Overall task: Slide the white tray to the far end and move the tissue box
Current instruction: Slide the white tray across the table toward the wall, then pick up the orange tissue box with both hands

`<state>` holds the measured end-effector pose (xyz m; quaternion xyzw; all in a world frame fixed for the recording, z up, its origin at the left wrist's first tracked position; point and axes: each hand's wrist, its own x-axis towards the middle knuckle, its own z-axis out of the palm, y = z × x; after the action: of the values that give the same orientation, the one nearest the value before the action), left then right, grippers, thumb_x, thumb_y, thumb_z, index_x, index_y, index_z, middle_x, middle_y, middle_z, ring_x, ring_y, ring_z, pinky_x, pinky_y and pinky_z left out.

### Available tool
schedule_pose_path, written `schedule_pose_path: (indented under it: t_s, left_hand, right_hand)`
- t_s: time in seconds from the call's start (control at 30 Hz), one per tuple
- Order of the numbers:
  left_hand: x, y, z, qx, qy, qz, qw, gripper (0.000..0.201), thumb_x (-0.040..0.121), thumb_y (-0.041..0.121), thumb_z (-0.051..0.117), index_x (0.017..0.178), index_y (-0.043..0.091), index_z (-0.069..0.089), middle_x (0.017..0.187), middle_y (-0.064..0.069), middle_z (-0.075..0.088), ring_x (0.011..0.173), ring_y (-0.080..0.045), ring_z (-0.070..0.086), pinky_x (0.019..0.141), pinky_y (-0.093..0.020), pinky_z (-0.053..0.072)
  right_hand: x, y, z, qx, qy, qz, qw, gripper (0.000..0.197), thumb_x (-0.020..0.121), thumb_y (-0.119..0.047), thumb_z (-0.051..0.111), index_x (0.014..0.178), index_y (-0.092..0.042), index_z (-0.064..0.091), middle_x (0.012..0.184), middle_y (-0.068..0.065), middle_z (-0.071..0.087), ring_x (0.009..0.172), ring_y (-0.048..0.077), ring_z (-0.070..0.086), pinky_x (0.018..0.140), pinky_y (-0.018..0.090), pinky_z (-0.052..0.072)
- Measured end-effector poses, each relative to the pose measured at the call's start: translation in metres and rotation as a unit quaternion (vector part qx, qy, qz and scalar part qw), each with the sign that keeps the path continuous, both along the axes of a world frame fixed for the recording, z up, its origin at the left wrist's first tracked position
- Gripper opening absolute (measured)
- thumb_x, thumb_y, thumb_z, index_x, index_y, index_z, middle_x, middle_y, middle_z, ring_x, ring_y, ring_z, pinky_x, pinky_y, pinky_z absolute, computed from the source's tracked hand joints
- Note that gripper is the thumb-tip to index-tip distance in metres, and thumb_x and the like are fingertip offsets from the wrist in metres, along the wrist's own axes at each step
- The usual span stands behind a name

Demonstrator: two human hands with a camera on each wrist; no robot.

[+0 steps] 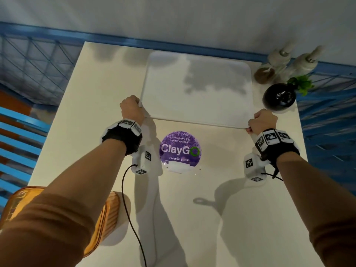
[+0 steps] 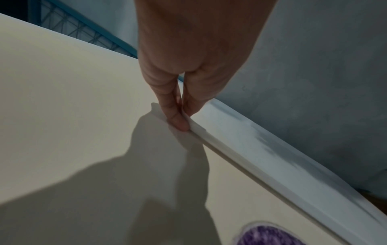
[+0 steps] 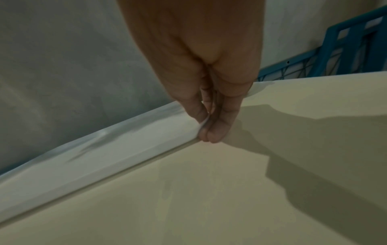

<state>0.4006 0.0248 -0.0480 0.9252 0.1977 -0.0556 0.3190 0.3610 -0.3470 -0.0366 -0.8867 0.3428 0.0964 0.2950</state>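
A flat white tray (image 1: 196,87) lies on the cream table (image 1: 86,105), in its far half. My left hand (image 1: 133,108) grips the tray's near left corner; in the left wrist view the left hand (image 2: 182,116) pinches the rim of the tray (image 2: 261,149). My right hand (image 1: 262,121) grips the near right corner, and the right wrist view shows the right hand (image 3: 209,131) pinching the edge of the tray (image 3: 104,149). An orange ribbed box (image 1: 107,214) sits at the table's near left edge, partly hidden under my left arm.
A black round vase (image 1: 279,98) with a green sprig stands just right of the tray. Two pale bottles (image 1: 285,62) stand behind it at the far right corner. A purple round sticker (image 1: 180,149) lies on the table below the tray. Blue railing (image 1: 38,60) borders the table.
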Motion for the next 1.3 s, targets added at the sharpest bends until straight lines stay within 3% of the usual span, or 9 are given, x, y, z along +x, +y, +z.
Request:
schedule_pose_path:
  t_s: [0.07, 0.13, 0.2, 0.3, 0.5, 0.77, 0.9, 1.03, 1.3]
  left_hand:
    - [-0.002, -0.001, 0.003, -0.005, 0.003, -0.003, 1.0, 0.025, 0.082, -0.002, 0.063, 0.107, -0.006, 0.066, 0.108, -0.028, 0.07, 0.102, -0.04, 0.066, 0.086, -0.043, 0.056]
    - [-0.003, -0.001, 0.008, -0.003, 0.01, -0.011, 1.0, 0.026, 0.084, 0.002, 0.062, 0.109, -0.006, 0.066, 0.11, -0.028, 0.07, 0.105, -0.04, 0.064, 0.09, -0.043, 0.054]
    - [-0.006, -0.002, 0.016, 0.006, 0.02, -0.021, 1.0, 0.03, 0.087, 0.007, 0.059, 0.114, -0.006, 0.064, 0.116, -0.027, 0.067, 0.111, -0.04, 0.061, 0.096, -0.042, 0.05]
    - [-0.012, -0.001, 0.033, 0.007, 0.02, -0.022, 1.0, 0.041, 0.091, 0.016, 0.055, 0.127, -0.003, 0.056, 0.129, -0.025, 0.06, 0.122, -0.037, 0.055, 0.101, -0.038, 0.046]
    - [-0.05, -0.012, 0.106, -0.043, -0.021, -0.103, 0.994, 0.037, 0.088, 0.019, 0.059, 0.122, 0.005, 0.06, 0.117, -0.018, 0.069, 0.111, -0.036, 0.062, 0.102, -0.036, 0.045]
    - [-0.205, -0.005, 0.188, -0.08, -0.086, -0.161, 0.98, 0.029, 0.089, 0.02, 0.059, 0.116, 0.012, 0.066, 0.107, -0.01, 0.07, 0.088, -0.021, 0.062, 0.088, -0.039, 0.056]
    - [-0.293, 0.022, 0.202, -0.099, -0.075, -0.123, 0.985, 0.028, 0.088, 0.02, 0.059, 0.115, 0.015, 0.067, 0.102, -0.005, 0.07, 0.093, -0.035, 0.069, 0.082, -0.046, 0.06]
    - [-0.359, 0.066, 0.197, -0.098, -0.073, -0.081, 0.989, 0.027, 0.09, 0.02, 0.059, 0.117, 0.017, 0.065, 0.106, -0.004, 0.07, 0.095, -0.028, 0.07, 0.081, -0.045, 0.061]
    - [-0.399, 0.169, 0.154, -0.167, -0.124, 0.122, 0.971, 0.028, 0.093, 0.018, 0.054, 0.116, 0.006, 0.063, 0.088, 0.0, 0.061, 0.077, -0.01, 0.06, 0.071, -0.03, 0.056]
  right_hand:
    - [-0.001, 0.0, 0.003, -0.012, -0.004, 0.005, 1.0, 0.009, 0.078, 0.002, 0.051, 0.075, -0.004, 0.057, 0.029, -0.003, 0.052, 0.021, 0.003, 0.049, 0.065, 0.035, 0.058]
    - [-0.006, 0.004, 0.008, -0.009, -0.014, 0.004, 1.0, 0.012, 0.078, 0.001, 0.052, 0.083, 0.001, 0.063, 0.049, 0.009, 0.062, 0.024, 0.001, 0.051, 0.053, 0.024, 0.056]
    - [-0.015, 0.009, 0.014, -0.002, -0.021, 0.001, 1.0, 0.03, 0.082, -0.004, 0.053, 0.11, 0.005, 0.061, 0.086, 0.02, 0.067, 0.057, 0.018, 0.069, 0.059, 0.029, 0.054]
    - [-0.03, 0.015, 0.034, -0.013, -0.04, 0.029, 0.999, 0.035, 0.087, -0.009, 0.053, 0.121, 0.001, 0.055, 0.119, 0.023, 0.064, 0.103, 0.036, 0.064, 0.078, 0.031, 0.046]
    - [-0.074, 0.036, 0.105, 0.008, -0.088, 0.161, 0.983, 0.028, 0.087, -0.01, 0.055, 0.113, -0.002, 0.064, 0.096, 0.013, 0.063, 0.09, 0.026, 0.058, 0.076, 0.023, 0.037]
    - [-0.196, 0.084, 0.164, 0.006, -0.103, 0.372, 0.922, 0.022, 0.086, -0.017, 0.059, 0.106, -0.013, 0.068, 0.102, 0.005, 0.062, 0.086, 0.019, 0.057, 0.078, 0.024, 0.038]
    - [-0.246, 0.112, 0.172, 0.036, -0.088, 0.435, 0.895, 0.022, 0.086, -0.018, 0.06, 0.107, -0.013, 0.067, 0.101, 0.004, 0.062, 0.085, 0.02, 0.059, 0.075, 0.024, 0.04]
    - [-0.281, 0.15, 0.162, 0.084, -0.067, 0.461, 0.881, 0.023, 0.086, -0.018, 0.06, 0.108, -0.016, 0.066, 0.094, 0.001, 0.062, 0.071, 0.004, 0.055, 0.064, 0.015, 0.04]
    - [-0.294, 0.247, 0.126, 0.161, 0.013, 0.462, 0.872, 0.035, 0.09, -0.028, 0.053, 0.122, -0.014, 0.056, 0.107, 0.014, 0.065, 0.098, 0.027, 0.062, 0.078, 0.031, 0.042]
